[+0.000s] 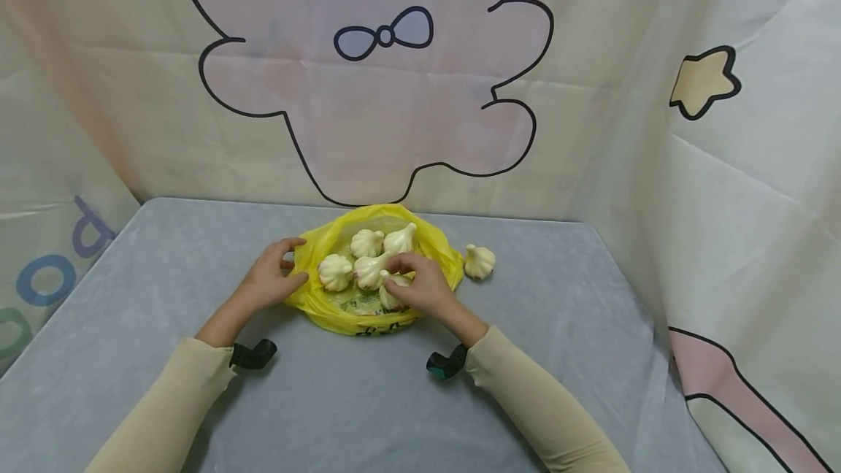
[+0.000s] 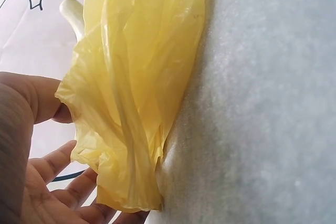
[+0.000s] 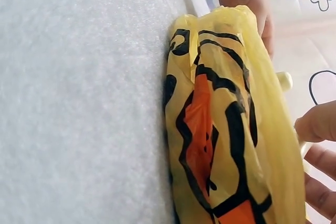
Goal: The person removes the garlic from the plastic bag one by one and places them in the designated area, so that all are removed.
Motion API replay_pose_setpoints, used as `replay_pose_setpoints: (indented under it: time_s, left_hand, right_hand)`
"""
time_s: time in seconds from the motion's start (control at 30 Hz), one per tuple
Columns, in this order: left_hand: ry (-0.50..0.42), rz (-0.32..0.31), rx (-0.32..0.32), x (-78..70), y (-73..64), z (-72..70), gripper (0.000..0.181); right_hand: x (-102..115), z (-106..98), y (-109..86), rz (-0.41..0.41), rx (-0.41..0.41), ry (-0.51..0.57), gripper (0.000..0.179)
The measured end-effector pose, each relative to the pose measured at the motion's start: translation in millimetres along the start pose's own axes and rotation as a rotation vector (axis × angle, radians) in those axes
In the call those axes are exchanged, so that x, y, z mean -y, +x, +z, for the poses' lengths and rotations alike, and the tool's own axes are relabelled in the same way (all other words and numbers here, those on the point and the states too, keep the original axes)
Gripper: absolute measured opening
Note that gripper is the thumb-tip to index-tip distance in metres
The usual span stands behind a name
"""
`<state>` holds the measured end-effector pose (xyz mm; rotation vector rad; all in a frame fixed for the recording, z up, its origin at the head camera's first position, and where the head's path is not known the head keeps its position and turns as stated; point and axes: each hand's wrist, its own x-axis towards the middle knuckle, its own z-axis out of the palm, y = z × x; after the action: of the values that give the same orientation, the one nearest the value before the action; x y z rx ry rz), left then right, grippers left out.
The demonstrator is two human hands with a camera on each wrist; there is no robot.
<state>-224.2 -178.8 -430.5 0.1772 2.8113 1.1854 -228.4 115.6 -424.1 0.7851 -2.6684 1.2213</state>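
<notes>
Grey cloth (image 1: 342, 407) is lying flat under everything, and behind it a pale curtain (image 1: 611, 115) with a cartoon animal (image 1: 381, 101) is hanging. We are looking at a yellow bag (image 1: 315, 305) that is sitting near the cloth's far edge with its mouth spread wide. Four garlic bulbs (image 1: 335, 273) are lying inside, while a loose bulb (image 1: 479, 262) is resting on the cloth just beside the bag's right side. We are seeing the left hand (image 1: 266, 276) touching the bag's left side, its fingers relaxed and spread, no firm pinch showing. The right hand (image 1: 427, 287) is reaching over the right rim, thumb and forefinger grasping another bulb (image 1: 389, 301) by its stem, in the front right part of the bag. We are judging the step in hand to be placing or picking up this one bulb; which of the two, we are not managing to tell. The next move, we are thinking, is calling for a steady rim, since thin plastic is likely to be sagging around those fingers
</notes>
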Motion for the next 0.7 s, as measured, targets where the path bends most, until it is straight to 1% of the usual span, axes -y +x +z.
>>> replay_pose_setpoints:
  time_s: [0.13,0.3,0.53,0.7]
  left_hand:
    - [0.001,0.003,-0.003,0.0,-0.4,0.9,0.063]
    - [0.000,0.000,-0.004,-0.7,-1.1,1.1,0.063]
    - [0.001,0.004,-0.003,-0.6,-1.1,0.7,0.063]
    - [0.006,-0.005,-0.001,-1.1,-0.6,0.6,0.064]
  right_hand:
    - [0,0,-0.7,0.003,0.009,-0.013,0.016]
    - [0,-1,-1.2,0.027,0.009,0.010,0.015]
    - [6,-8,-0.5,0.046,-0.017,0.025,0.016]
    - [8,-12,1.6,0.034,-0.049,0.048,0.016]
